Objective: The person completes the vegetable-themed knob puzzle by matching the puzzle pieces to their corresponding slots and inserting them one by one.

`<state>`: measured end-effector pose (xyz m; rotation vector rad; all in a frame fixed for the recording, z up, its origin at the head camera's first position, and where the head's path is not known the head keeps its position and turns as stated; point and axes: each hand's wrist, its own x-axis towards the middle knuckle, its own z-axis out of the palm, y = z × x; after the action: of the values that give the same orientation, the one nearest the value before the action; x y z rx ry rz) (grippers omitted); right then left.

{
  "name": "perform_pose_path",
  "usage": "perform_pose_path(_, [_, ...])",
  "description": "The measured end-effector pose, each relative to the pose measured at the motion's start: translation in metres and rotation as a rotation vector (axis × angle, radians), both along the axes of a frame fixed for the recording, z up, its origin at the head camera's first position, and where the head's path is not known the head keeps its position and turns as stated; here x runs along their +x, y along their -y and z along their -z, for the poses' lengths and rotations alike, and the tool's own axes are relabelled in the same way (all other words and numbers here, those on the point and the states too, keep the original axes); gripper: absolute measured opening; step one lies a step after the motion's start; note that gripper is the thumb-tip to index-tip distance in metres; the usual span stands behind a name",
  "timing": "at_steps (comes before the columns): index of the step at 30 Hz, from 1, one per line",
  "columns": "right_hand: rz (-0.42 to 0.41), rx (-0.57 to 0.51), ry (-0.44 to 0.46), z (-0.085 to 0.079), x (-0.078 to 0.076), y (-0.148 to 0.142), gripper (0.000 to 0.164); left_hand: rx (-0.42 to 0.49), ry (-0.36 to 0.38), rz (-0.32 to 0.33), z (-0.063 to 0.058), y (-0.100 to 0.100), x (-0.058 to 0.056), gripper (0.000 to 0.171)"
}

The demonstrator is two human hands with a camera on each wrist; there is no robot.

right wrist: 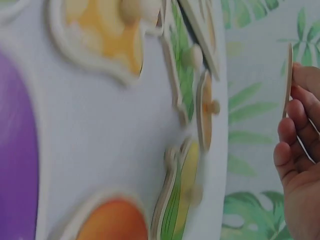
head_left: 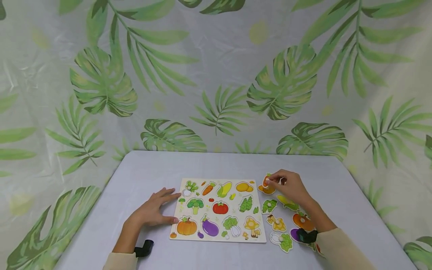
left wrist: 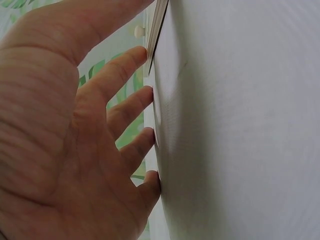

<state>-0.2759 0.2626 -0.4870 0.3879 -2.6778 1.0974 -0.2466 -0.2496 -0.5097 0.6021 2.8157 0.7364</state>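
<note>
A wooden vegetable puzzle board (head_left: 233, 207) lies on the table with printed vegetables across it. My left hand (head_left: 155, 208) rests at its left edge, fingers spread, with the thumb over the board's lower left side; in the left wrist view the fingertips touch the table and the board's edge. My right hand (head_left: 291, 184) pinches a carrot puzzle piece (head_left: 266, 181), orange with a green top, by its knob. It is held over a potato piece (head_left: 267, 191). In the right wrist view the held piece (right wrist: 288, 80) appears edge-on, off the table.
Right of the board lie knobbed pieces: a corn (head_left: 288, 202), a green leafy piece (head_left: 269, 206), a mushroom (head_left: 278, 224), a cabbage (head_left: 286, 242), a pumpkin (head_left: 303, 222) and an eggplant (head_left: 294, 234). A red piece is partly hidden by the right wrist. A leaf-patterned curtain (head_left: 229, 75) hangs behind.
</note>
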Motion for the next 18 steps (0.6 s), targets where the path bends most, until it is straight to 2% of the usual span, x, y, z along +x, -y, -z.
perform_pose_path(9, [-0.08, -0.07, -0.013, -0.003, -0.008, 0.036, 0.013, -0.002, -0.01, -0.002, 0.001, 0.001, -0.001, 0.09])
perform_pose_path(18, [-0.115, -0.056, -0.019, -0.004, -0.014, 0.068, 0.014, 0.004, 0.004, -0.012, 0.001, 0.0, 0.0, 0.089])
